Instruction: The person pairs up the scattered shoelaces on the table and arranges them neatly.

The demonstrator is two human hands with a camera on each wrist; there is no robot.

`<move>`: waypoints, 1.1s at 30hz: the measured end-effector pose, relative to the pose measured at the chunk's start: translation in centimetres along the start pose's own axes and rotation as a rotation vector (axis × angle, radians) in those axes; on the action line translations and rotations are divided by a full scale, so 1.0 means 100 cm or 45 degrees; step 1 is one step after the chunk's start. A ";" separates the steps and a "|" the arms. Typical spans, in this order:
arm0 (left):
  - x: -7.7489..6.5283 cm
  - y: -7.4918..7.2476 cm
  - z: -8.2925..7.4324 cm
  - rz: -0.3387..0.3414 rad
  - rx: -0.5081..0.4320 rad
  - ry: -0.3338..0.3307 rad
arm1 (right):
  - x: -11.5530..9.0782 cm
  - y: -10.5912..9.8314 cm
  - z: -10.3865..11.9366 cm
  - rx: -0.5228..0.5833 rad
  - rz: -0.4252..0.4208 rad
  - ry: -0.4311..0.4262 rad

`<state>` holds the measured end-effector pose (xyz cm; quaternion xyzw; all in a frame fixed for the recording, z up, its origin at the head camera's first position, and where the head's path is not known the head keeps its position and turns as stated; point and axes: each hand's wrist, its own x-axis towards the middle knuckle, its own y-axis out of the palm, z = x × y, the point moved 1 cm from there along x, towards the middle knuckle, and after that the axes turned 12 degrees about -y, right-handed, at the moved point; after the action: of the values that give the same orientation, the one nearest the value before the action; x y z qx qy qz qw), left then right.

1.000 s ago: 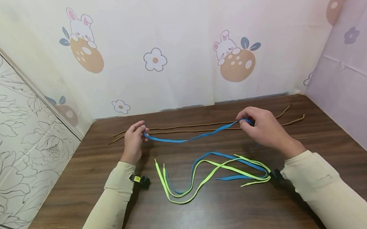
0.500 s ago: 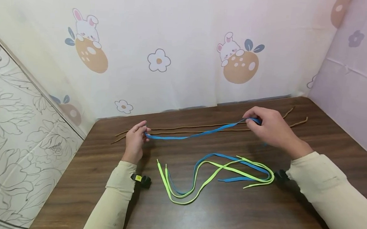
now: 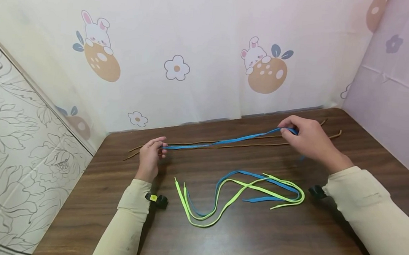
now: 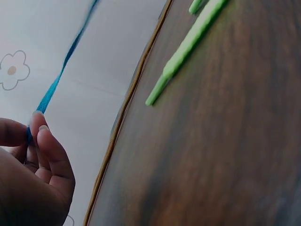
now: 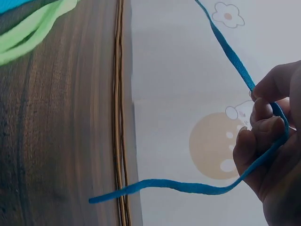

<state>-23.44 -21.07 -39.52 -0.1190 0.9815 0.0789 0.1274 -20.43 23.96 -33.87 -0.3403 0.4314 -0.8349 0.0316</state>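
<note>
A blue shoelace [image 3: 240, 138] stretches nearly taut above the table between both hands. My left hand [image 3: 150, 158] pinches its left end between thumb and fingers, as the left wrist view also shows. Farther right and a little higher, my right hand [image 3: 308, 137] pinches the lace with thumb and forefinger. In the right wrist view, the lace's loose tail [image 5: 188, 187] passes round the right hand's fingers and hangs free. Behind the held lace, two thin brown laces [image 3: 251, 145] lie side by side along the back of the table.
On the wooden table [image 3: 254, 240], yellow-green laces [image 3: 233, 199] lie in curves in front of the hands. Another blue lace [image 3: 261, 199] runs alongside them. A patterned wall covering [image 3: 210, 78] rises behind the table, with more panels at both sides.
My right hand has moved right and slightly up, drawing the blue shoelace straighter. The sag near my left hand has lessened; that hand has hardly moved.
</note>
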 end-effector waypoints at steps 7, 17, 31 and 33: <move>0.002 -0.003 0.002 -0.054 0.040 0.016 | 0.000 0.000 -0.004 -0.011 -0.004 0.028; 0.003 -0.008 0.002 -0.141 0.162 -0.001 | -0.001 -0.003 -0.011 -0.016 0.033 0.116; 0.006 -0.011 0.004 -0.200 0.273 0.012 | -0.003 -0.002 -0.023 -0.022 0.106 0.179; 0.006 -0.012 0.004 -0.212 0.289 0.007 | -0.003 -0.002 -0.024 -0.026 0.112 0.182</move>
<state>-23.61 -22.27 -40.18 -0.1851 0.9712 -0.0437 0.1432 -21.54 25.86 -34.82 -0.2608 0.4555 -0.8505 0.0340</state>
